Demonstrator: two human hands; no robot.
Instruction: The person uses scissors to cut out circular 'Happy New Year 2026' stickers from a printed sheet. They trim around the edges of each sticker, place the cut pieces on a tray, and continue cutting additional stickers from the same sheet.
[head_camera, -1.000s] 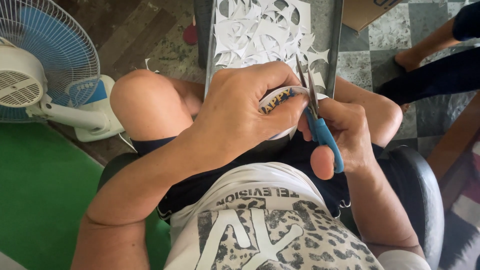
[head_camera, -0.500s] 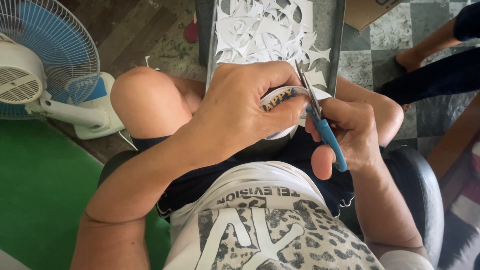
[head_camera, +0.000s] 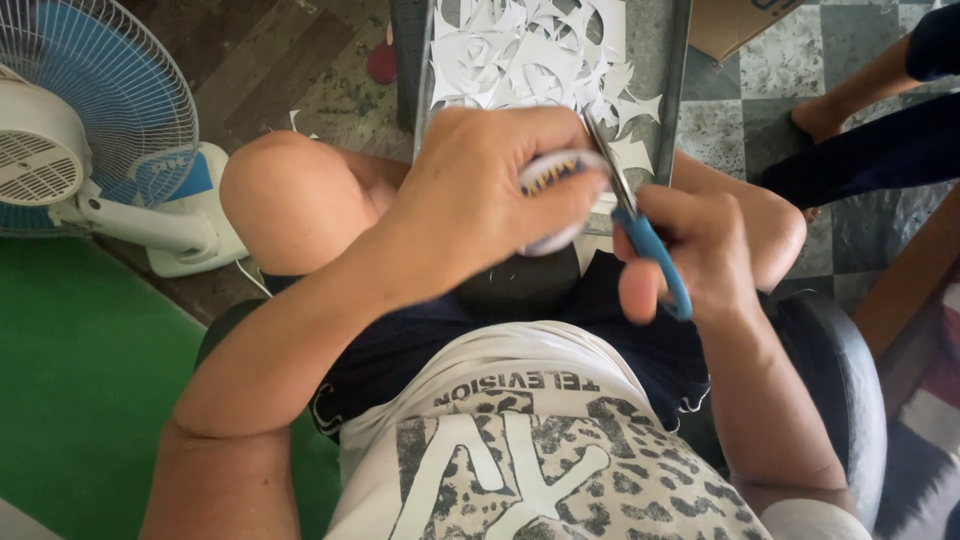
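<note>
Blue-handled scissors (head_camera: 640, 225) sit in the right hand (head_camera: 700, 255), fingers curled tight through the loops, blades angled up toward the tray. The left hand (head_camera: 480, 195) has its fingers wrapped narrowly round a small white paper piece (head_camera: 555, 195) with a printed dark and yellow edge, held over the lap, just left of the blades. Blade gap can't be told; the left fingers hide the cutting point.

Risks, as a judgement: left fingertips lie touching or nearly touching the blades, so a quick snip could nick them. The paper is small and mostly covered by the hand, so it could twist or slip and the cut would run off line.

Beyond the hands, a grey tray (head_camera: 680, 60) holds a heap of white paper offcuts (head_camera: 530, 50). White and blue fan (head_camera: 90, 130) stands at left beside the green mat (head_camera: 70, 400); airflow could scatter offcuts. Another person's leg (head_camera: 860, 90) is at upper right.
</note>
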